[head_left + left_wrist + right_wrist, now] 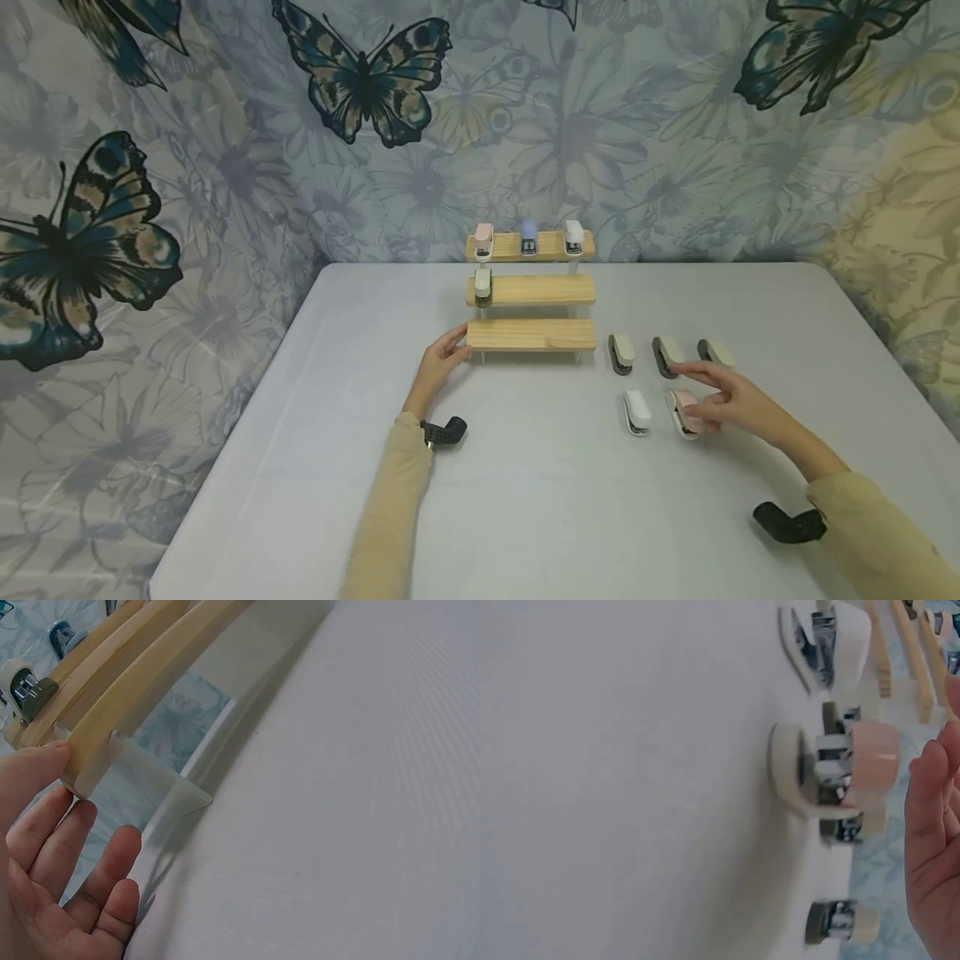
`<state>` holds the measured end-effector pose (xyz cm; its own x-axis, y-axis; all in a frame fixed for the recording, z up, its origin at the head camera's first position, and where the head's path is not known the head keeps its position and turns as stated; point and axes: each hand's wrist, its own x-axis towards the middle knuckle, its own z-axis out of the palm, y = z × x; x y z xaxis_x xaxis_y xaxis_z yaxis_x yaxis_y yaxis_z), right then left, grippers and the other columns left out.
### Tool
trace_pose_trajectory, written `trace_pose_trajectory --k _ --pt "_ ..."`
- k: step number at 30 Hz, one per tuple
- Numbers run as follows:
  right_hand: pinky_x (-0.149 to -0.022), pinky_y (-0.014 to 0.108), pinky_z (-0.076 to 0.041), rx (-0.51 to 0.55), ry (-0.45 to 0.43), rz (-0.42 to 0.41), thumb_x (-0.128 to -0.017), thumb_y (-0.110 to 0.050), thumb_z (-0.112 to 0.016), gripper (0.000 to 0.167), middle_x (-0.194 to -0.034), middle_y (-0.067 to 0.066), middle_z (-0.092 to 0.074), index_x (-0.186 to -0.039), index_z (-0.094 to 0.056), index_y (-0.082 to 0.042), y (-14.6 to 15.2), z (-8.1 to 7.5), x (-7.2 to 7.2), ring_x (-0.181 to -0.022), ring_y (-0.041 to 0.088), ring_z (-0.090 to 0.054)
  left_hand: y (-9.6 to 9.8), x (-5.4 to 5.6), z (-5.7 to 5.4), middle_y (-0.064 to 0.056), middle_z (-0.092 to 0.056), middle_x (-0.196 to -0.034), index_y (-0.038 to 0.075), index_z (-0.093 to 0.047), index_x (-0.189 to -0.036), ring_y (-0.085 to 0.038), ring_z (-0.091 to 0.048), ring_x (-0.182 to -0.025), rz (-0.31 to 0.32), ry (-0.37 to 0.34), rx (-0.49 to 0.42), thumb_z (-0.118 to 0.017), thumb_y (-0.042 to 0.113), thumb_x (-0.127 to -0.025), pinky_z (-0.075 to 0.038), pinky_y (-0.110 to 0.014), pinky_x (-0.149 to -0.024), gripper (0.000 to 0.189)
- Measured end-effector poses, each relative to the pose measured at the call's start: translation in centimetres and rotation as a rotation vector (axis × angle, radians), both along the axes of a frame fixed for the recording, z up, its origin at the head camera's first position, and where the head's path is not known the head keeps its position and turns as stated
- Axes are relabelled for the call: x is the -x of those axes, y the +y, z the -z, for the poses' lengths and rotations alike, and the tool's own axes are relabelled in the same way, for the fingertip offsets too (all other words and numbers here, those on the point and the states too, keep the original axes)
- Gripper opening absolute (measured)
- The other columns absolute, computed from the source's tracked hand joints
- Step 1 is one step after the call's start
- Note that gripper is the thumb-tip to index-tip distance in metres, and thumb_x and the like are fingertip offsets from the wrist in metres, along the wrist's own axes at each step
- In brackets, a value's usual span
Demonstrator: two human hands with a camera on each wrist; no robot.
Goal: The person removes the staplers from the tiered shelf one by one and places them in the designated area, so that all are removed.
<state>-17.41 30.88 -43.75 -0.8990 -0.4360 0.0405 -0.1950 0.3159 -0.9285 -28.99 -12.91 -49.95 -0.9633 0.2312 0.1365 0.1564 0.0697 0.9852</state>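
My left hand (440, 367) pinches the left end of the lowest board of a three-step wooden display stand (531, 335); in the left wrist view the thumb lies on the board's end and fingertips are just under it. My right hand (738, 405) hovers by a pink mini stapler (686, 412), its fingers extended and nothing gripped. In the right wrist view, a small gap shows between those fingers and the pink stapler (874, 761). Left of it lies a white stapler (637, 412). Behind are cream-and-dark staplers, one (666, 357) near my index fingertip.
On the stand's top board sit a pink stapler (483, 239), a blue one (529, 237) and a white one (573, 237). A cream stapler (482, 287) occupies the middle board's left end. Two more cream staplers (621, 354) (716, 352) lie right of the stand. Butterfly-patterned cloth (577, 150) hangs behind the table.
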Motion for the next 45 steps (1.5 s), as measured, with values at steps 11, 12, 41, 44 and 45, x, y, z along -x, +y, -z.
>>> trace_pose_trajectory --k 11,12,41,44,45 --pt "-0.045 0.033 -0.046 -0.024 0.101 0.07 -0.086 -0.006 -0.059 0.054 -0.136 0.002 -0.039 -0.134 -0.034 -0.003 -2.9 -3.0 2.9 -0.049 0.021 -0.052 0.0 -0.2 -0.3 -0.003 -0.047 -0.13 0.007 -0.047 -0.13 -0.018 -0.055 -0.091 -0.017 0.0 0.021 -0.061 0.02 -0.087 -0.045 -0.031 -0.082 0.047" --pt "-0.047 0.032 -0.046 -0.026 0.096 0.079 -0.087 -0.008 -0.059 0.054 -0.137 0.006 -0.038 -0.135 -0.034 -0.004 -3.3 -3.3 3.3 -0.05 0.021 -0.052 0.0 -0.2 -0.3 -0.003 -0.047 -0.13 0.007 -0.047 -0.13 -0.018 -0.055 -0.091 -0.019 0.006 0.024 -0.061 0.021 -0.087 -0.045 -0.031 -0.082 0.047" --pt "-0.053 0.036 -0.05 -0.016 0.076 0.104 -0.086 -0.013 -0.061 0.052 -0.139 0.016 -0.031 -0.132 -0.038 -0.004 -12.1 -10.3 8.3 -0.054 0.026 -0.055 0.1 -0.2 0.3 -0.008 -0.046 -0.131 0.003 -0.046 -0.129 -0.018 -0.055 -0.09 -0.003 0.029 0.012 -0.06 0.019 -0.087 -0.045 -0.029 -0.079 0.047" --pt "-0.052 0.035 -0.05 0.003 0.089 0.083 -0.086 -0.013 -0.062 0.052 -0.139 0.017 -0.03 -0.132 -0.038 -0.002 -13.3 -10.1 8.8 -0.053 0.025 -0.056 0.1 -0.2 0.2 -0.007 -0.046 -0.131 0.004 -0.047 -0.129 -0.02 -0.054 -0.094 -0.001 0.02 0.006 -0.06 0.018 -0.087 -0.044 -0.031 -0.083 0.046" --pt "-0.052 0.035 -0.05 0.006 0.09 0.085 -0.086 -0.015 -0.062 0.053 -0.139 0.016 -0.031 -0.132 -0.039 -0.004 -13.6 -9.8 9.2 -0.052 0.025 -0.056 0.1 -0.2 0.1 -0.007 -0.046 -0.131 0.004 -0.047 -0.129 -0.02 -0.054 -0.095 -0.004 0.017 0.006 -0.06 0.018 -0.087 -0.044 -0.032 -0.084 0.046"
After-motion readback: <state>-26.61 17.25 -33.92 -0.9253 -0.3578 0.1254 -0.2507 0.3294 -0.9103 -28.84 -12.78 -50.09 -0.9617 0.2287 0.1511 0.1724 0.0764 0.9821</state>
